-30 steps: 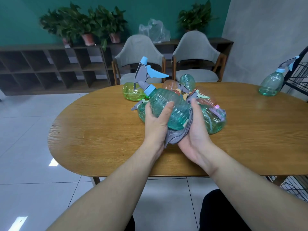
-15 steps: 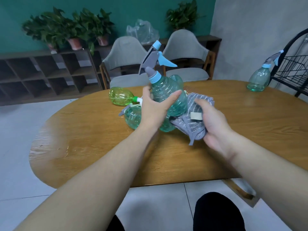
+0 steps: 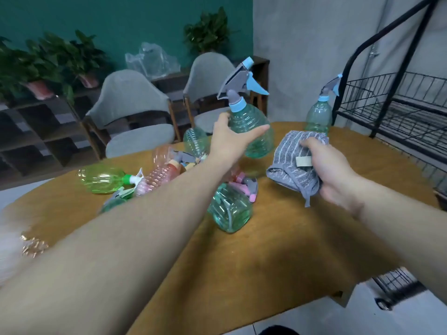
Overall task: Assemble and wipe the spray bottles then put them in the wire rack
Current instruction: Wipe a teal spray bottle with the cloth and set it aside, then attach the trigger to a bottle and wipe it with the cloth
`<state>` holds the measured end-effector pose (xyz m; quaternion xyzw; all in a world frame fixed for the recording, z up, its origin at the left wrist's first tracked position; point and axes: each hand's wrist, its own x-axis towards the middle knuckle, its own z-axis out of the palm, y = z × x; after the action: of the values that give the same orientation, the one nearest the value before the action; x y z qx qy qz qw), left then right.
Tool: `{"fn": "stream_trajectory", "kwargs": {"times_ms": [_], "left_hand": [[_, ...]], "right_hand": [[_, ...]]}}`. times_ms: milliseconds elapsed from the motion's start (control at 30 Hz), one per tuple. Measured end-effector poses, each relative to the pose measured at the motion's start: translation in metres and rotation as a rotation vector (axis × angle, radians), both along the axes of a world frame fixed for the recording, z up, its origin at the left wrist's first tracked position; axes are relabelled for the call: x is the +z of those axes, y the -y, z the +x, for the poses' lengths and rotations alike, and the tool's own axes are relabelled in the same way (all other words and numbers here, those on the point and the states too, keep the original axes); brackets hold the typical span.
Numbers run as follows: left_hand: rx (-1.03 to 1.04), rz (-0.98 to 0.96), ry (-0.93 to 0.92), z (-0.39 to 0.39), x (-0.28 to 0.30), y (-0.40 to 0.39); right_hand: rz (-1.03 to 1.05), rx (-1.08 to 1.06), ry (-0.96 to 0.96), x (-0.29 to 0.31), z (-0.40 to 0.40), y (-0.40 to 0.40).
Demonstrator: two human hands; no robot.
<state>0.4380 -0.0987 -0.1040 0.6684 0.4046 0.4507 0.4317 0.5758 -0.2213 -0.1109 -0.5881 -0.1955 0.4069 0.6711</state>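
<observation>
Left grip (image 3: 231, 139) lifts teal bottle (image 3: 251, 126); right grip (image 3: 324, 170) clutches cloth (image 3: 292, 163).

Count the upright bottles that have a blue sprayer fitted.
2. One bottle is held up in the left hand over the table; the other stands at the far edge beside the rack. The pile may hide more.

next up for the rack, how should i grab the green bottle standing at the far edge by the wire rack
Grip the standing bottle around its narrow neck under the blue collar, coming from the near left. It is upright, the wire rack crowds its right, and the trigger points that way.
</observation>
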Motion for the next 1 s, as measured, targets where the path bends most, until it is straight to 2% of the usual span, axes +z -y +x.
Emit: {"fn": "stream_trajectory", "kwargs": {"times_ms": [433, 700, 1000], "left_hand": [[-0.064, -0.111, -0.152, 0.179, -0.047, -0.093], [-0.069, -0.081, -0.231, 0.232, -0.07, -0.124], [-0.008, -0.059, -0.425, 0.248, -0.067, -0.127]], "right_hand": [[-0.127, -0.064, -0.075, -0.038, 0.125, -0.044], [-0.043, -0.007, -0.185, -0.058, 0.156, -0.071], [-0.064, 0.115, -0.159, -0.059, 0.145, -0.064]]}}
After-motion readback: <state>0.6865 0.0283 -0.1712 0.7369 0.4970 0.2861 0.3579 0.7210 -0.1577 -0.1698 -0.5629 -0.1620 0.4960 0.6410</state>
